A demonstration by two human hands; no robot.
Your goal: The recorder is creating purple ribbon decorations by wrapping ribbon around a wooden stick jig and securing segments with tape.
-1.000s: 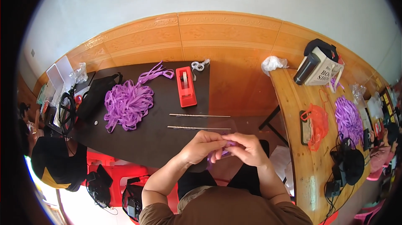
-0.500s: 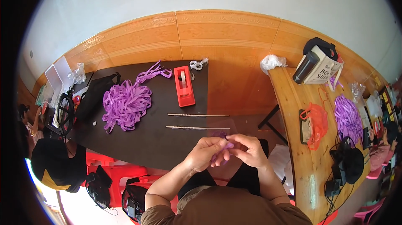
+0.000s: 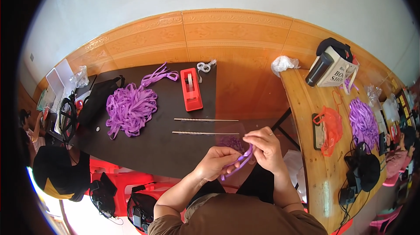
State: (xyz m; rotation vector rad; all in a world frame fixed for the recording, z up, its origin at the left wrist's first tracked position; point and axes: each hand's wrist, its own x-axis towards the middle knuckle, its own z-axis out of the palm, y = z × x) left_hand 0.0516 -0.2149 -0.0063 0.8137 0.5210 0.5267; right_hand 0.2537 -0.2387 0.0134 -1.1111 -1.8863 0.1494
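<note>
Working just off the near edge of the dark counter (image 3: 144,152), both hands met over the lap. Left hand (image 3: 215,163) curled closed, fingers pinching the lower part of a purple ribbon strip (image 3: 238,165); right hand (image 3: 264,147) also closed, thumb and fingertips nipping the same strip at its upper end. The strip ran slantwise between the two hands, held in the air above the person's knees, clear of the counter surface. On the counter just beyond the hands lay two thin sticks (image 3: 205,126), roughly parallel, one behind the other. Farther back stood a red tape dispenser (image 3: 191,89), with white-handled scissors (image 3: 204,66) just behind it at the far edge. A loose heap of purple ribbon (image 3: 130,106) sat to the left of the dispenser, a few strands trailing toward the wall, and a black bag (image 3: 94,99) lay just left of the heap. A second, wooden counter (image 3: 306,117) ran along the right, carrying an orange plastic bag (image 3: 330,128) and another pile of purple ribbon (image 3: 363,121). Another person in a black cap (image 3: 57,171) sat at lower left.
</note>
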